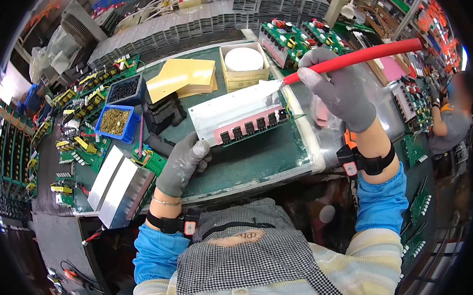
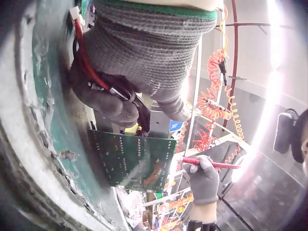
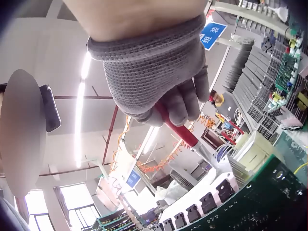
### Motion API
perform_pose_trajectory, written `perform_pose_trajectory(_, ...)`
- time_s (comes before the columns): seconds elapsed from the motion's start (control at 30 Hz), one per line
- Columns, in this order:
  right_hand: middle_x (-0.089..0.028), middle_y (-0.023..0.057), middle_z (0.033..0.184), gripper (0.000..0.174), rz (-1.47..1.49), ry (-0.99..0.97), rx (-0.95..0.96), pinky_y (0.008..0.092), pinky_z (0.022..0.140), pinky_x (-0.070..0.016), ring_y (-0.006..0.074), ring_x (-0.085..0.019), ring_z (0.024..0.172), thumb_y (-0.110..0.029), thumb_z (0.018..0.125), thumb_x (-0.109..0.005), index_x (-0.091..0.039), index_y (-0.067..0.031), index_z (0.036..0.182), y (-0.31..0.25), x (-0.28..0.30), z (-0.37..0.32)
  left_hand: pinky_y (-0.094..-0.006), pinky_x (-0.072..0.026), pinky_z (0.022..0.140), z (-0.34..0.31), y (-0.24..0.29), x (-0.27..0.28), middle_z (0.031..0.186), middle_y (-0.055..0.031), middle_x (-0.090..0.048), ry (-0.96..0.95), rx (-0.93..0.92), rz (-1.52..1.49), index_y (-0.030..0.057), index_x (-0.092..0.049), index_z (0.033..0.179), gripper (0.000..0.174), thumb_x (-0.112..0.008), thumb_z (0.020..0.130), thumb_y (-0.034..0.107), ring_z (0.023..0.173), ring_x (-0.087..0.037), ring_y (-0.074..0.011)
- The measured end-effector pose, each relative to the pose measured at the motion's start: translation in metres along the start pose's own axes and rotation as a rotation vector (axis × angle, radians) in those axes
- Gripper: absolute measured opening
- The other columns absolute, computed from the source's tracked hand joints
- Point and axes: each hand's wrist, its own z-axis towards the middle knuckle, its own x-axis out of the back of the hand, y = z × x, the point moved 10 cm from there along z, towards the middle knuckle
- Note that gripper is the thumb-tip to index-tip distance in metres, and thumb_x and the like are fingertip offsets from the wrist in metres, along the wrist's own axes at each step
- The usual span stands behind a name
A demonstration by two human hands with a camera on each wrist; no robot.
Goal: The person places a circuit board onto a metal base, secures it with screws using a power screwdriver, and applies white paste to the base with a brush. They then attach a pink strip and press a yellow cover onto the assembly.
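Note:
In the head view my gloved left hand grips the left end of a silver heatsink. A green circuit board is joined along its near side, with a pink strip and a row of black transistors. My gloved right hand holds a red-handled brush, fingers wrapped on the handle in the right wrist view. The brush's whitish tip is at the heatsink's far right end. Red and black wires pass by my left fingers.
Behind the heatsink stand a box with a white round tub and yellow sheets. Blue bins of small parts and finished-looking heatsink units lie left. More boards stand at the back; a person is at right.

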Motion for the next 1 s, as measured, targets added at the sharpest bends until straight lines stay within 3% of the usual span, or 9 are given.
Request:
perform_pose_trajectory(0.17, -0.064, 0.0075, 0.075, 0.018, -0.009, -0.012, -0.011, 0.0322, 0.069, -0.05, 0.0174, -0.063, 0.072, -0.02, 0.09, -0.066, -0.063, -0.0023, 0.094, 0.002, 0.006, -0.004, -0.022, -0.0368, 0.054, -0.002, 0.007, -0.005, 0.079, 0.0002, -0.053, -0.035, 0.009, 0.03, 0.001, -0.057, 0.119, 0.092, -0.058, 0.078, 0.083, 0.063, -0.047, -0.0074)
perform_pose_trajectory(0.33, -0.064, 0.0032, 0.081, 0.014, 0.323, 0.061, -0.184, 0.0264, 0.069, -0.0479, 0.0101, -0.059, 0.075, -0.015, 0.09, -0.064, -0.065, -0.0025, 0.097, -0.001, 0.031, -0.008, -0.0218, -0.0357, 0.054, -0.005, 0.011, -0.011, 0.082, 0.0004, -0.052, -0.067, -0.005, 0.024, -0.0012, -0.053, 0.127, 0.105, -0.07, 0.067, 0.083, 0.063, -0.047, -0.0074)
perform_pose_trajectory(0.43, -0.063, 0.0014, 0.082, 0.015, 0.396, 0.119, -0.146, 0.0234, 0.069, -0.0464, 0.007, -0.057, 0.076, -0.014, 0.091, -0.064, -0.066, -0.003, 0.1, -0.003, 0.043, -0.001, -0.026, -0.0506, 0.084, -0.008, 0.007, -0.015, 0.115, -0.0067, -0.061, -0.134, 0.069, -0.175, -0.0044, -0.039, 0.145, 0.114, -0.091, 0.062, 0.055, 0.097, -0.06, -0.0127)
perform_pose_trajectory(0.53, -0.063, 0.0006, 0.084, 0.016, 0.373, 0.115, -0.088, 0.0232, 0.071, -0.0473, 0.0073, -0.057, 0.077, -0.012, 0.093, -0.065, -0.066, -0.0017, 0.105, -0.002, 0.041, 0.009, -0.0301, -0.0447, 0.102, -0.005, -0.002, -0.011, 0.134, -0.01, -0.055, -0.161, 0.125, -0.204, -0.0045, -0.032, 0.15, 0.118, -0.096, 0.062, 0.042, 0.119, -0.054, -0.0162)
perform_pose_trajectory(0.67, -0.064, 0.0014, 0.087, 0.015, 0.277, 0.02, 0.024, 0.026, 0.075, -0.0497, 0.0096, -0.059, 0.081, -0.01, 0.093, -0.066, -0.065, -0.0012, 0.106, 0.021, 0.01, 0.031, -0.0327, -0.0449, 0.104, 0.0, 0.014, -0.019, 0.139, -0.0088, -0.054, -0.155, -0.006, -0.142, -0.0036, -0.028, 0.152, 0.12, -0.098, 0.057, 0.023, 0.122, -0.055, -0.0191)
perform_pose_trajectory(0.73, -0.064, 0.0015, 0.088, 0.017, 0.344, -0.107, -0.022, 0.0273, 0.077, -0.0502, 0.0105, -0.059, 0.082, -0.012, 0.093, -0.066, -0.065, -0.0017, 0.107, 0.029, -0.011, 0.044, -0.0324, -0.0466, 0.101, 0.002, 0.024, -0.029, 0.132, -0.015, -0.061, -0.173, -0.119, -0.184, -0.0016, -0.023, 0.153, 0.126, -0.097, 0.055, 0.025, 0.117, -0.061, -0.0217)
perform_pose_trajectory(0.8, -0.064, 0.0017, 0.087, 0.02, 0.263, -0.186, -0.057, 0.0276, 0.075, -0.05, 0.0105, -0.059, 0.081, -0.018, 0.093, -0.066, -0.066, -0.0024, 0.107, 0.037, -0.026, 0.055, -0.0342, -0.0501, 0.092, 0.008, 0.007, -0.018, 0.104, -0.0226, -0.072, -0.088, -0.013, 0.472, 0.001, -0.015, 0.155, 0.131, -0.093, 0.054, 0.03, 0.103, -0.069, -0.0348)
perform_pose_trajectory(0.87, -0.064, 0.0024, 0.086, 0.022, 0.164, -0.247, 0.005, 0.0272, 0.074, -0.0497, 0.0101, -0.059, 0.079, -0.02, 0.092, -0.067, -0.066, -0.0027, 0.106, 0.046, -0.039, 0.066, -0.0386, -0.0511, 0.09, 0.013, 0.0, -0.02, 0.107, -0.0213, -0.072, -0.114, 0.088, 0.692, 0.001, -0.014, 0.156, 0.131, -0.091, 0.054, 0.03, 0.105, -0.067, -0.0394)
perform_pose_trajectory(1.0, -0.066, 0.0032, 0.082, 0.021, 0.048, -0.402, -0.062, 0.0286, 0.072, -0.0498, 0.0121, -0.062, 0.076, -0.021, 0.09, -0.067, -0.069, -0.0049, 0.103, 0.08, -0.078, 0.078, -0.0406, -0.0519, 0.087, 0.017, 0.004, -0.02, 0.11, -0.0198, -0.072, -0.166, 0.144, 0.75, 0.0012, -0.013, 0.156, 0.128, -0.09, 0.057, 0.03, 0.105, -0.067, -0.0394)
